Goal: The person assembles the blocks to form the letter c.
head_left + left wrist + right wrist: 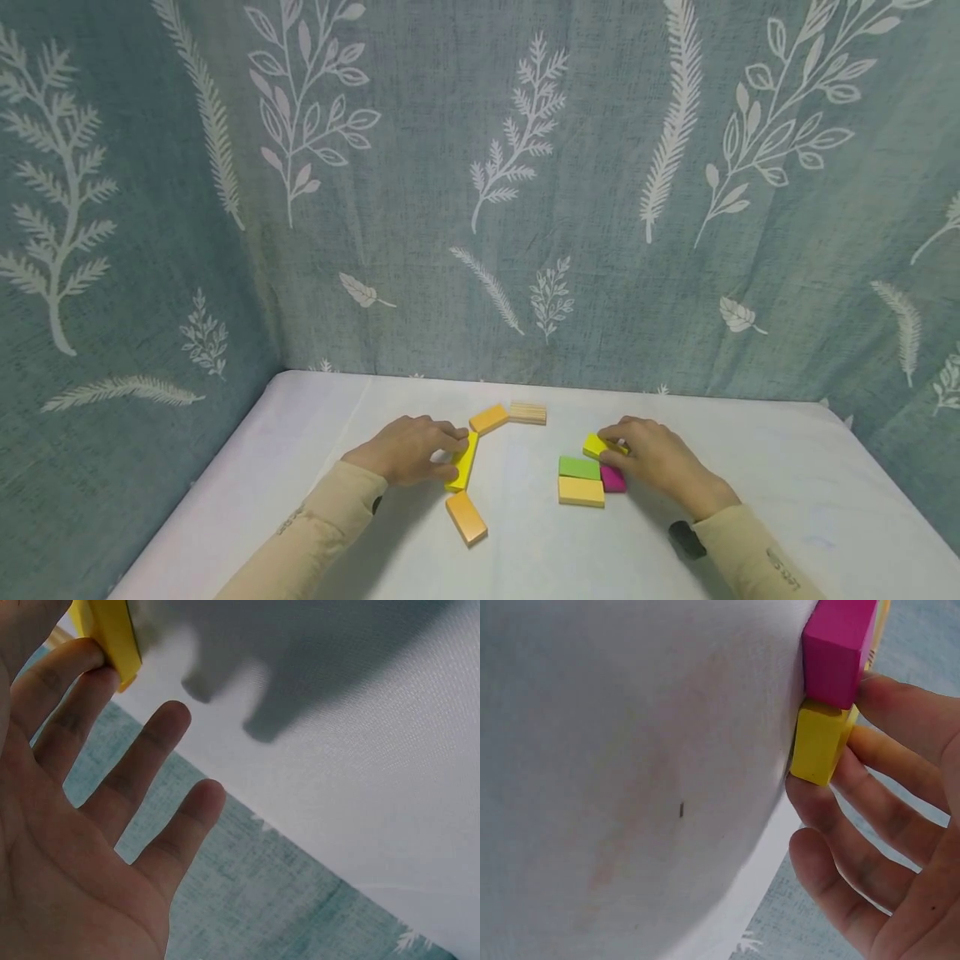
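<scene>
In the head view my left hand pinches a long yellow block between thumb and fingers. The left wrist view has that yellow block at its upper left, with two fingers against it and two more stretched out free. My right hand holds another yellow block between thumb and fingers. In the right wrist view this yellow block sits against a magenta block, and the thumb tip lies beside the magenta one. Part of each held block is hidden by fingers.
An orange block and a ridged wooden block lie beyond the left yellow block, and another orange block nearer. By the right hand lie a green block and a light orange block. A patterned curtain stands behind the white table.
</scene>
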A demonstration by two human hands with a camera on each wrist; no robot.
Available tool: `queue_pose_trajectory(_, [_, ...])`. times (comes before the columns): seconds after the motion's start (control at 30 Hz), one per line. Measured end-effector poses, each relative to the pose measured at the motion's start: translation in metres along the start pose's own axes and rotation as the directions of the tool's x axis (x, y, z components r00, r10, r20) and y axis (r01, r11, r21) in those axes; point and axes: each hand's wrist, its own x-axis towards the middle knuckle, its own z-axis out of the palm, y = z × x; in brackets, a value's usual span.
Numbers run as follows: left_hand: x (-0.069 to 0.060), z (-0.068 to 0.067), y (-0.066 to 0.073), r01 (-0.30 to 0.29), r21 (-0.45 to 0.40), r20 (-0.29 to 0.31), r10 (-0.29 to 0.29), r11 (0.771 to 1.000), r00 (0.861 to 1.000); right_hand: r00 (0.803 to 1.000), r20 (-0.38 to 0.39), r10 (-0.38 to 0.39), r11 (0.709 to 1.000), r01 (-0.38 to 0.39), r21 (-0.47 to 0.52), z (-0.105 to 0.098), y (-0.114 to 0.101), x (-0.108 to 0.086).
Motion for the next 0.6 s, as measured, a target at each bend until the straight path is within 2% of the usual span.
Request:
queue_pose_trajectory(0.13, [0.0, 0.001, -0.002, -0.018, 0.003, -0.008, 0.018, 1.0, 1.0, 0.999, -0.045, 0.01, 1.0, -0.01, 0.011, 0.001, 0.0, 0.0])
queue_pose_trajectory(0.27, [0.0, 0.001, -0.003, -0.024, 0.005, -0.008, 0.024, 1.0, 1.0, 0.992, -0.123, 0.033, 0.999, -0.03, 0.026, 0.002, -0.003, 0.002])
queue_pose_trajectory(0.47, [0.001, 0.001, -0.002, -0.01, 0.0, 0.007, 0.01, 1.0, 1.0, 0.96, -0.28, 0.009, 1.0, -0.009, 0.001, 0.003, -0.01, 0.006])
queue_pose_trajectory(0.6, [0.001, 0.001, -0.001, -0.011, 0.006, 0.003, 0.011, 1.0, 1.0, 0.941, -0.338, 0.006, 1.0, -0.007, -0.001, 0.004, -0.015, 0.009])
